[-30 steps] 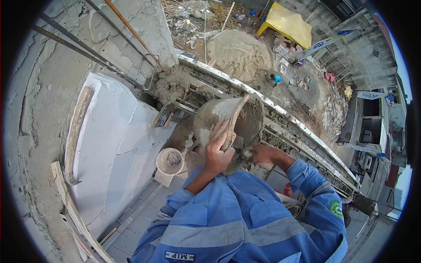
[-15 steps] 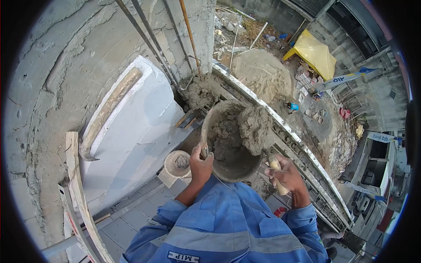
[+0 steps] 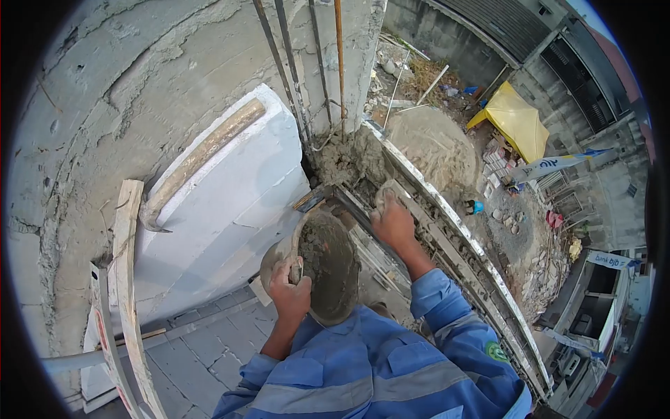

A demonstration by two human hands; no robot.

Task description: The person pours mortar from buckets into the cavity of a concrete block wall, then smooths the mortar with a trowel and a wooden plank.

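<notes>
My left hand (image 3: 289,290) is closed on the rim of a mortar-coated bucket (image 3: 326,269), which is tilted and has grey wet mortar inside. Up and to the right, my right hand (image 3: 392,222) is over the narrow formwork channel, its fingers closed; what they hold is hidden, and no trowel blade shows. Rough wet mortar (image 3: 347,159) lies heaped at the foot of the steel bars (image 3: 340,70), just beyond that hand.
A hammer (image 3: 202,160) rests on white blocks (image 3: 237,195) at left. Wooden boards (image 3: 125,265) stand lower left. A long formwork edge (image 3: 453,216) curves down the right side, with ground far below, a yellow canopy (image 3: 513,119) and a sand pile (image 3: 433,143).
My right hand moved up and left from beside the bucket to the formwork; the wooden handle it held is no longer visible. The bucket moved down and left, and the mortar lump at its rim is gone.
</notes>
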